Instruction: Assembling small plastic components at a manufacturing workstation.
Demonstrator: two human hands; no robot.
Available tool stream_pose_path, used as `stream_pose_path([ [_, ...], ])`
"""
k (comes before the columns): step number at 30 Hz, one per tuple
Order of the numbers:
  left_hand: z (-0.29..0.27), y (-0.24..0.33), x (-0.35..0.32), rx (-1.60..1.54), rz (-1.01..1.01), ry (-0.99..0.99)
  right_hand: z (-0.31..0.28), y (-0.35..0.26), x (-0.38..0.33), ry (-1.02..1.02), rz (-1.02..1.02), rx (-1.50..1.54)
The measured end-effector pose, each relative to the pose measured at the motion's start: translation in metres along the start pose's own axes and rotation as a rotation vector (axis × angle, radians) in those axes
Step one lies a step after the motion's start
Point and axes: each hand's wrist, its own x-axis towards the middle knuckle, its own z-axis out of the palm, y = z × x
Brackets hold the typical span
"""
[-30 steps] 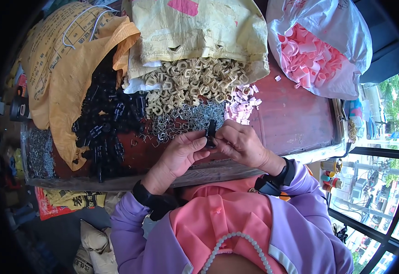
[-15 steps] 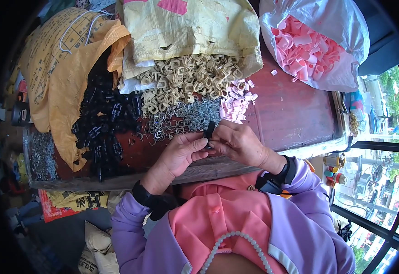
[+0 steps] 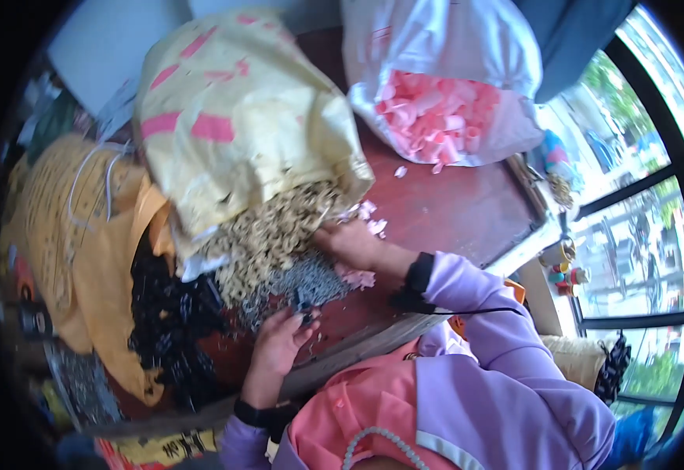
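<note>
With the left hand (image 3: 277,345) pinching a small black clip part (image 3: 304,317) at its fingertips, the right hand (image 3: 350,241), fingers loosely curled and holding nothing I can make out, should pick one beige ring (image 3: 275,235) cleanly from the heap just beyond that pinch.

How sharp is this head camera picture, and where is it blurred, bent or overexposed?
Head view: soft all over with motion smear, right hand and left hand included; window frame bows at the fisheye rim; corners go black; white bag looks washed out.
</note>
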Motion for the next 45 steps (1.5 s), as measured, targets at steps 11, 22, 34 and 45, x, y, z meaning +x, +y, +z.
stream_pose_path([
  [11,0.015,-0.001,0.011,0.046,0.241,-0.044,-0.017,-0.030,-0.026,0.014,0.253,1.194],
  [22,0.043,-0.012,0.010,0.095,0.248,-0.112,-0.036,-0.060,-0.054,0.156,0.197,1.485],
  [34,0.043,-0.009,0.019,0.051,0.185,-0.058,-0.081,-0.039,-0.067,-0.145,0.272,1.407],
  [45,0.035,-0.011,0.010,-0.031,0.199,-0.074,-0.058,-0.075,-0.049,0.133,0.111,1.289],
])
